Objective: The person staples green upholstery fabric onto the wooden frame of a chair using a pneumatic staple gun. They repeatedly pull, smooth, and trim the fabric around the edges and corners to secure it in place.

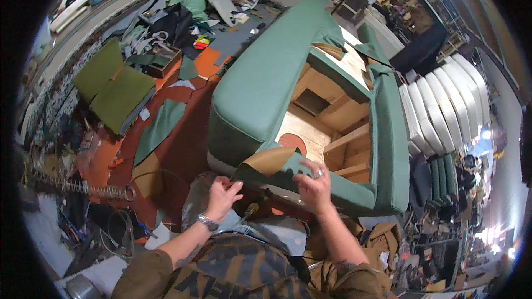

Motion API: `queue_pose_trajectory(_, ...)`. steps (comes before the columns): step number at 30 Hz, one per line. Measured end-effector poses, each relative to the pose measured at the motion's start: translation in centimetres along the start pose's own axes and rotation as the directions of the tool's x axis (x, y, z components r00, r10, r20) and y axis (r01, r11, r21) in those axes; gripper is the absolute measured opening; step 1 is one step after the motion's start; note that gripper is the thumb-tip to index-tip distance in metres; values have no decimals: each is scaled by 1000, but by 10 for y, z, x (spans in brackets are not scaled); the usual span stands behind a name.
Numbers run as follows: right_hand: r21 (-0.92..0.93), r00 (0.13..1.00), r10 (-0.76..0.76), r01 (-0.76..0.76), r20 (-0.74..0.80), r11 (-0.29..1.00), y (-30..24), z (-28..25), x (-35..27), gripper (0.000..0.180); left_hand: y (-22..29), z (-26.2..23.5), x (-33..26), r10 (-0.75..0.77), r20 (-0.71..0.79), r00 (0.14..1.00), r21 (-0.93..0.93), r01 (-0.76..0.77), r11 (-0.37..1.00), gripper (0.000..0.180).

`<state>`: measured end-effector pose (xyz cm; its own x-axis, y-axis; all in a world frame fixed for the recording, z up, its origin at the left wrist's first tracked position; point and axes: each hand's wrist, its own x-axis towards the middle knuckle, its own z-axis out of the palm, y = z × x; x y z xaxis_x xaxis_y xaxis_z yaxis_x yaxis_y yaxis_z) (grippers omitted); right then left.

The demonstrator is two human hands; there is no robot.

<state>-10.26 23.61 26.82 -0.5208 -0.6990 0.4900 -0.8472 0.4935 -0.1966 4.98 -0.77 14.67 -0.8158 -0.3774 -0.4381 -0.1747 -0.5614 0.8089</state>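
Observation:
A large seat frame is covered in green leatherette [260,83], with bare wood inside its open middle. Along its near edge a loose flap is folded over, and the flap's tan backing [270,160] faces up. My right hand [314,187], with a ring on one finger, grips the green material just right of this fold, fingers bent. My left hand [223,195] is by the flap's left corner, thumb and fingers drawn together. Whatever lies between those fingertips is too small to make out. Below, between my hands, a yellowish tool end [252,209] shows at my lap, partly hidden.
Olive cushions [113,86] and a green leatherette scrap [159,132] lie on the red-brown floor at left. White padded pieces [443,102] are stacked at right. A coil spring [88,189] stretches at lower left. Brown cloth [382,241] lies beside my right arm.

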Motion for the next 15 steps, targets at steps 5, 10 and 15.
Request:
queue_pose_trajectory(5,-124,921,-294,333,255,935,21,-12,63,34,-28,35,13,144,-179,973,-161,-173,972,30)
queue_pose_trajectory(10,-2,858,-393,417,332,909,22,5,82,31,-25,43,13,256,-259,931,-127,-296,947,27)
queue_pose_trajectory(15,242,951,109,-183,291,953,15,22,94,18,-27,44,16,291,-255,922,-21,-306,952,26)
